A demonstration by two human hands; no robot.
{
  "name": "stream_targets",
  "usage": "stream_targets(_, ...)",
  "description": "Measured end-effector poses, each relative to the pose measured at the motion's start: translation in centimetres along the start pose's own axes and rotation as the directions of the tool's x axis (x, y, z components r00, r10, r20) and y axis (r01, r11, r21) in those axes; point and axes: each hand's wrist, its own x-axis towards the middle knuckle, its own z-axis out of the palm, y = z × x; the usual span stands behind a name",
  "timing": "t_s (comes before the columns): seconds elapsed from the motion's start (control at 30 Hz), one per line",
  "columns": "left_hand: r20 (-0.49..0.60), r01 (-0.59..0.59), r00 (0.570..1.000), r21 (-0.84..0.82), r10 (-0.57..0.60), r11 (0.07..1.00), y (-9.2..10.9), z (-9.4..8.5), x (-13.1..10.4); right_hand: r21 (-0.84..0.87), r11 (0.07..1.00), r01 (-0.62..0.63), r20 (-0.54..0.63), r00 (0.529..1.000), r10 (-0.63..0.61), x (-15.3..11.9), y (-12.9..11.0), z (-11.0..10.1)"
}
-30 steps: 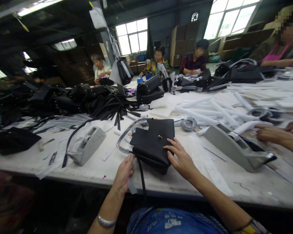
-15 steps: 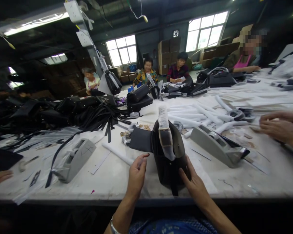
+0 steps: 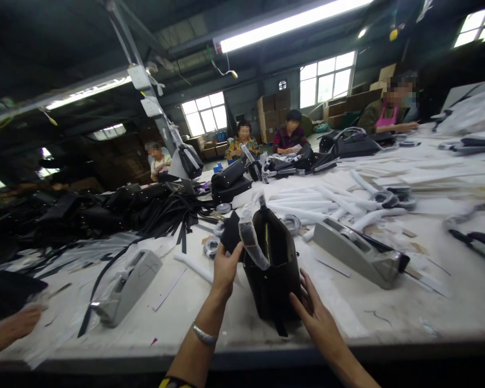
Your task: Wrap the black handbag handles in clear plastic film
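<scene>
A black handbag (image 3: 272,291) stands upright on the table in front of me, its top open. A handle wrapped in clear plastic (image 3: 254,242) arches over its left side. My left hand (image 3: 226,272) pinches the bag's black flap (image 3: 230,230), which is raised on the left. At the lower right corner my right hand (image 3: 315,307) holds the bag, thumb on the front and fingers along the side. The inside of the bag is dark, with a thin yellowish line showing.
Grey tape dispensers stand on the left (image 3: 131,288) and right (image 3: 358,253). White wrapped strips (image 3: 315,202) and black straps (image 3: 173,202) lie behind. Black bags (image 3: 230,180) are piled farther back. A co-worker's hand (image 3: 24,320) is at far left; several people sit across the table.
My left hand has moved up and taken hold of the flap, lifting it. The bag has turned and its mouth shows wider. A co-worker's hands at right have left view.
</scene>
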Motion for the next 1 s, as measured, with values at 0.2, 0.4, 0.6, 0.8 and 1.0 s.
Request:
stream_targets(0.2, 0.281, -0.338, 0.926, 0.313, 0.253, 0.888, 2.1, 1.0, 0.3, -0.002, 1.0, -0.001, 0.075, 0.997, 0.001, 0.5, 0.7, -1.0)
stream_targets(0.4, 0.845, -0.669, 0.523, 0.329, 0.109, 0.666, 6.1, 1.2, 2.8, -0.065, 0.996, 0.065, 0.08, 0.995, -0.06, 0.5, 0.1, -1.6)
stream_targets(0.6, 0.592, -0.118, 0.803, 0.046, 0.068, 0.992, 5.6, 1.1, 3.6, -0.235, 0.964, 0.127, -0.078, 0.986, -0.149, -0.9, -1.7, -3.0)
stream_targets(0.8, 0.13, 0.074, 0.989, -0.061, -0.066, 0.995, 0.1, -0.3, -2.3, -0.287, 0.92, 0.267, 0.03, 0.962, -0.27, -3.4, -3.6, -3.0)
stream_targets(1.0, 0.154, 0.177, 0.976, -0.157, -0.153, 0.972, 0.4, -1.2, -5.7, -0.307, 0.851, 0.427, 0.176, 0.904, -0.39, -3.7, -5.1, -1.5)
